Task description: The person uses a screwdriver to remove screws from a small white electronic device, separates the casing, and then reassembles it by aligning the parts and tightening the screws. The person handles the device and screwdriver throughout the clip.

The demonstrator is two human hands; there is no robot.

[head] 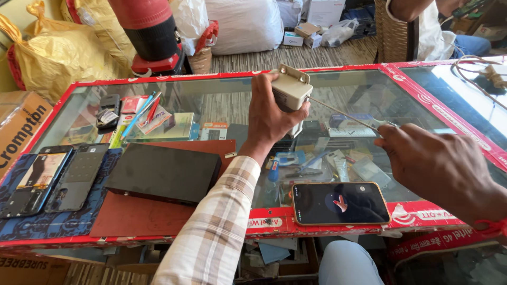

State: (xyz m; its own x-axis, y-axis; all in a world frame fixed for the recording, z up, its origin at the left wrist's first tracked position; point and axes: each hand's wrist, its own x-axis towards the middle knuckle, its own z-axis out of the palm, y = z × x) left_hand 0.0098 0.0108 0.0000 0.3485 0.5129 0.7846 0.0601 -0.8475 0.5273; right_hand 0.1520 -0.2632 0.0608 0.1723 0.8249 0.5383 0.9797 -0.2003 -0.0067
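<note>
Gripping the white adapter [290, 91] above the glass counter [222, 100], the left hand [272, 119] has its fingers clamped round it; the right hand [433, 163] pinches a thin screwdriver [343, 113] into its side. Best kept straight, adapter steady.

**Counter layout**

The left hand [272, 113] holds a box [290, 89] up above the middle of the glass counter [222, 100]. To its right, the right hand [438, 163] holds a thin tool [343, 113] whose far end meets the box. A phone [340, 203] lies on the counter's near edge, below and between the hands. Left of it lies a flat case [163, 171] on a mat [132, 216]. Two more phones [53, 179] lie side by side at far left. Sacks [58, 53] stand behind the counter.
</note>
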